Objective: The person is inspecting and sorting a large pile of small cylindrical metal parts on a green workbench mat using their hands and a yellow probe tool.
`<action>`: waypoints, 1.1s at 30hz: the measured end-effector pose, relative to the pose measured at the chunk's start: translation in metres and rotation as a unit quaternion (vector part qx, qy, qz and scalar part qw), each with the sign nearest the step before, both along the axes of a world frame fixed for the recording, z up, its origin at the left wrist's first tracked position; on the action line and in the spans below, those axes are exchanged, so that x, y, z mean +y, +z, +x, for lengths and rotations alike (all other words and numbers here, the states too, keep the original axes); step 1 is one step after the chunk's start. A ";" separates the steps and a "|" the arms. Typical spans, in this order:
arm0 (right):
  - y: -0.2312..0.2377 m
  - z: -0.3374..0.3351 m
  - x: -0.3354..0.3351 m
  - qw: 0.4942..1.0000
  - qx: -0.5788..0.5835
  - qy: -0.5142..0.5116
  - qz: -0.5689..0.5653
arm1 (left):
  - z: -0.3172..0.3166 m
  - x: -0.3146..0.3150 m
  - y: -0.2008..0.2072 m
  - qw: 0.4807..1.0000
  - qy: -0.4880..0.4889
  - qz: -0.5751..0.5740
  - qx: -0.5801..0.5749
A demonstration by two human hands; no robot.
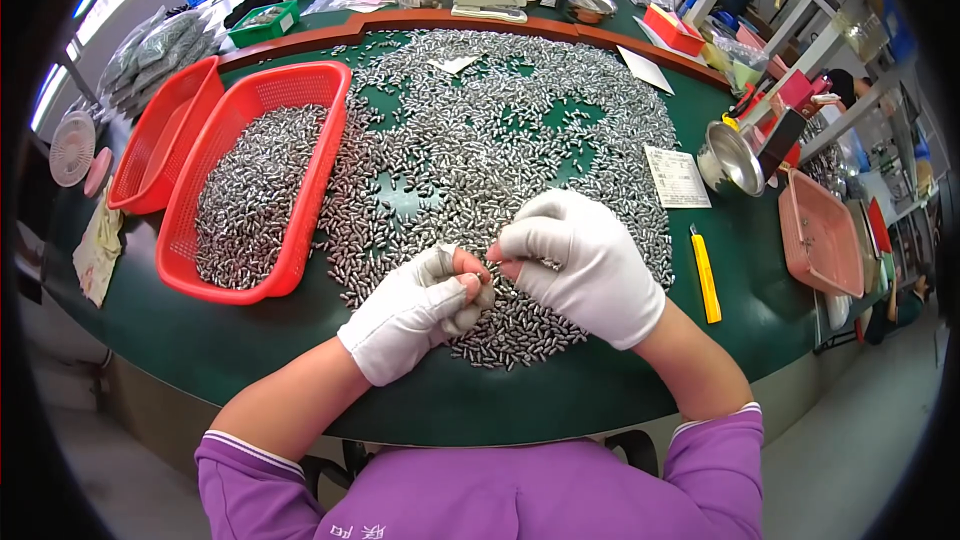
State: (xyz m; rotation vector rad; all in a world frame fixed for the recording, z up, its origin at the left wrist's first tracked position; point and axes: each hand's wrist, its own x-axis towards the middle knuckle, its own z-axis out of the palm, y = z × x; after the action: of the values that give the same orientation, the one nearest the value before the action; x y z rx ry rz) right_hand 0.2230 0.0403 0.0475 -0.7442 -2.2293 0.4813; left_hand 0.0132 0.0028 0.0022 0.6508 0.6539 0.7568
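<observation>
Both my hands wear white gloves with bare thumb and index fingertips, and they nearly meet over a wide spread of small silver bullet-shaped metal parts [470, 180]. My left hand [420, 308] is closed in a pinch, a tiny dark glint of a small metal part showing between thumb and forefinger. Just to its right, my right hand [585, 265] is bent down with thumb and fingers pressed together; whatever they hold is hidden. More of the same parts lie in front of my wrists, close to the table's near edge.
To the left stands a red plastic basket [335, 140] heaped with metal parts, beside another red basket [135, 175]. A yellow utility knife [705, 275], a printed slip [678, 178], a metal bowl [733, 160] and a pink basket [822, 285] are right. A wooden rail [440, 16] borders the far side.
</observation>
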 end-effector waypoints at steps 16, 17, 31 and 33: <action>0.009 0.008 -0.003 0.979 -0.115 -0.140 0.092 | 0.002 -0.001 0.007 0.999 0.041 0.024 0.006; 0.011 0.012 -0.002 0.972 -0.126 -0.171 0.103 | 0.002 -0.001 0.007 0.999 0.041 0.025 0.007; 0.005 0.123 -0.009 0.890 -0.252 -0.372 -0.080 | -0.003 0.010 0.002 0.991 0.095 0.090 -0.034; 0.006 0.094 -0.011 0.936 -0.187 -0.268 -0.130 | -0.003 0.007 0.000 0.993 0.078 0.080 -0.043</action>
State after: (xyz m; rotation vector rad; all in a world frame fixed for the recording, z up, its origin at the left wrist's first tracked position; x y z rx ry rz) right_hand 0.3171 0.0293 0.0533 -1.6435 -2.1838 0.3842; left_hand 0.0101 0.0096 0.0025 0.7144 0.5736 0.9854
